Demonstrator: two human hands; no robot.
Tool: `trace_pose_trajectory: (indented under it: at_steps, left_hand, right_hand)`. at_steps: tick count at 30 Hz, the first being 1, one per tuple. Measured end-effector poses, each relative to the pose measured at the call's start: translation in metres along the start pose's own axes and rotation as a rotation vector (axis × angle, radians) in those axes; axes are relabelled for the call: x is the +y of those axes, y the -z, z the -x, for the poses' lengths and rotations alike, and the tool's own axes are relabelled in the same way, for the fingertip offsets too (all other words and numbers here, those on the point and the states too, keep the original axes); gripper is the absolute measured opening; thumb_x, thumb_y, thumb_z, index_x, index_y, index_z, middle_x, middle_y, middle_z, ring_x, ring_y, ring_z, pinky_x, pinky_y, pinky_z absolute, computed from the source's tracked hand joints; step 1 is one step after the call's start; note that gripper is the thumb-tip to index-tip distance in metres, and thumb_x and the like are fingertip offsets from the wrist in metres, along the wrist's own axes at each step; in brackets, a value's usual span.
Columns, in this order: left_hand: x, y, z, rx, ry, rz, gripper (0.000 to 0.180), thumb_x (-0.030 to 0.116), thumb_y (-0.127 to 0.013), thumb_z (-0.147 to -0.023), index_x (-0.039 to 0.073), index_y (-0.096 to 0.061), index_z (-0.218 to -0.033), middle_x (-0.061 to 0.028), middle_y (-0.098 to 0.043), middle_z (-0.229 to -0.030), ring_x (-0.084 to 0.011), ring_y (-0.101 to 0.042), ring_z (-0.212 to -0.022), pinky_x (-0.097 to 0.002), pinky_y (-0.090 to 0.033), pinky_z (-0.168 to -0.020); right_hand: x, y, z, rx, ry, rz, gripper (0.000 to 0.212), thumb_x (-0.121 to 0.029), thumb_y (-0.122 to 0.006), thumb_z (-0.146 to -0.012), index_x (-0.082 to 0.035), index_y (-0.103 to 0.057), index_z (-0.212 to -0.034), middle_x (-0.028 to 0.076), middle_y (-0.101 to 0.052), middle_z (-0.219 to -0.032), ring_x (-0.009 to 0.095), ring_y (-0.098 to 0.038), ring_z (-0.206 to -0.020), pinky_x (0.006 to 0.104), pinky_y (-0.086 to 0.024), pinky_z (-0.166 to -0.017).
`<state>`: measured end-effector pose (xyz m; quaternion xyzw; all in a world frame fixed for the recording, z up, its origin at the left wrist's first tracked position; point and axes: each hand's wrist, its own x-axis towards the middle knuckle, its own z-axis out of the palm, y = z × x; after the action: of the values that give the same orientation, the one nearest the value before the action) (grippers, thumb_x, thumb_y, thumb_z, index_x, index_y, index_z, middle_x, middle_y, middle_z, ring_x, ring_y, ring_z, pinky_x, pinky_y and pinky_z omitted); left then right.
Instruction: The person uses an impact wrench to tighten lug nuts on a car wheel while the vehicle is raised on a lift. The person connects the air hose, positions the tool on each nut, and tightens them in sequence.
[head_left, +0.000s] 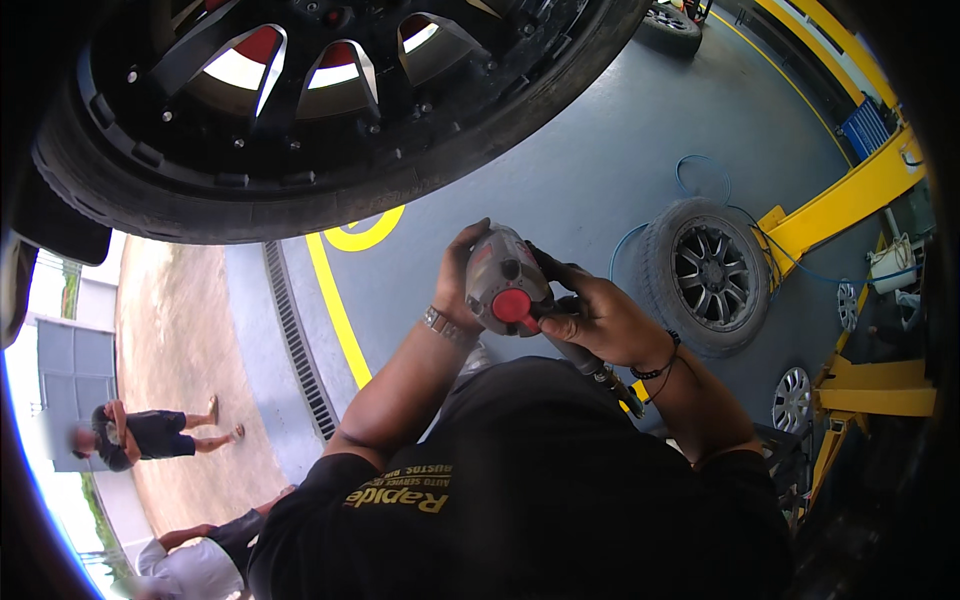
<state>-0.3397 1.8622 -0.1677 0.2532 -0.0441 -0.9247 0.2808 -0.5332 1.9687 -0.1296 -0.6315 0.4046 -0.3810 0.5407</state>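
A grey pneumatic impact wrench [493, 255] is held in front of my chest, its rear end with a round red selector knob [512, 304] facing me. My left hand [457, 275] wraps round the left side of the wrench body. On the other side, my right hand [610, 318] is closed about the handle, with its thumb beside the red knob. The handle's lower end [600, 375] points down and right, below my right hand. A large black wheel [330, 160] with a tyre hangs beyond my hands at the upper left.
On the blue-grey floor to the right lies a wheel [712, 272], with a blue air hose [690, 165] near it. A yellow lift arm [850, 195] extends behind that wheel. Hubcaps [790, 398] are farther right. Two people [150, 435] are outside at left, past a floor grate [295, 340].
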Motion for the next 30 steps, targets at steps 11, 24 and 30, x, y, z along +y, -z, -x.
trace_pose_trajectory:
  at_steps: [11,24,30]
  left_hand:
    - [-0.002,-0.017,0.007,0.052,-0.039,0.008,0.042,0.042,-0.051,-0.094,0.002,-0.058,-0.102,-0.0174,-0.067,-0.093,-0.0314,-0.067,-0.085,-0.0447,-0.056,-0.082]
    - [-0.006,-0.06,0.013,0.0,-0.269,-0.18,0.038,0.036,-0.059,-0.093,0.002,-0.056,-0.108,-0.0154,-0.064,-0.097,-0.0283,-0.066,-0.089,-0.0424,-0.055,-0.083]
    - [0.027,-0.123,0.02,-0.185,-0.624,-0.403,0.039,0.036,-0.064,-0.092,0.002,-0.057,-0.11,-0.0147,-0.065,-0.101,-0.0215,-0.066,-0.088,-0.0372,-0.056,-0.081]
  right_hand:
    - [0.0,-0.013,0.004,0.113,0.094,0.171,0.106,-0.05,-0.078,-0.079,0.009,-0.025,-0.149,0.033,-0.044,-0.137,0.042,-0.044,-0.133,0.0449,-0.037,-0.109]
    - [-0.005,-0.014,-0.007,0.347,0.269,0.472,0.106,-0.033,-0.084,-0.073,0.005,-0.022,-0.15,0.028,-0.05,-0.132,0.041,-0.057,-0.118,0.0443,-0.051,-0.095]
    - [-0.034,0.023,-0.052,0.465,0.573,0.709,0.101,-0.024,-0.084,-0.069,-0.001,-0.028,-0.15,0.022,-0.056,-0.128,0.037,-0.063,-0.109,0.0421,-0.054,-0.093]
